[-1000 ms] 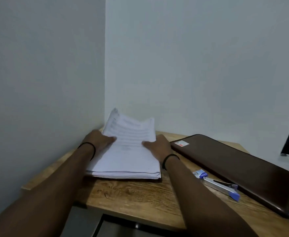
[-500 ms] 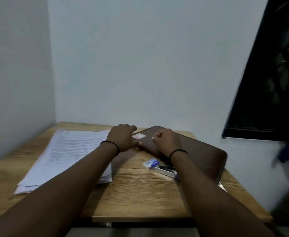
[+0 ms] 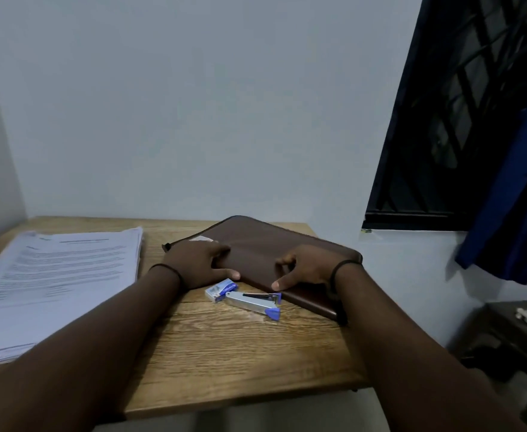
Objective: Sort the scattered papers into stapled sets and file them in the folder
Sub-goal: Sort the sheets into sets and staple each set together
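Left hand point(image 3: 198, 262): grips the near-left part of the brown folder point(image 3: 274, 244), fingers curled onto its top face, thumb along the near edge. A dark band sits on the wrist.
Right hand point(image 3: 304, 268): grips the folder's near edge further right, fingers bent on the cover, thumb tip at the edge. A dark band on this wrist too.
Folder: closed, lying flat on the wooden table point(image 3: 240, 353), set at an angle, its far corner towards the wall and its right end near the table's right edge. A small pale label shows just beyond the left hand's knuckles.
Stapler point(image 3: 254, 302): silver with blue ends, lying on the table just in front of the folder, between the two forearms. Neither hand touches it.
Staple box point(image 3: 221, 289): small, blue and white, just left of the stapler, close below the left thumb.
Paper stack point(image 3: 56, 282): printed sheets piled on the table's left side, apart from the folder, edges uneven; the left forearm crosses its near corner.
Surroundings: dark barred window point(image 3: 455, 120) and blue curtain point(image 3: 511, 198) at right.
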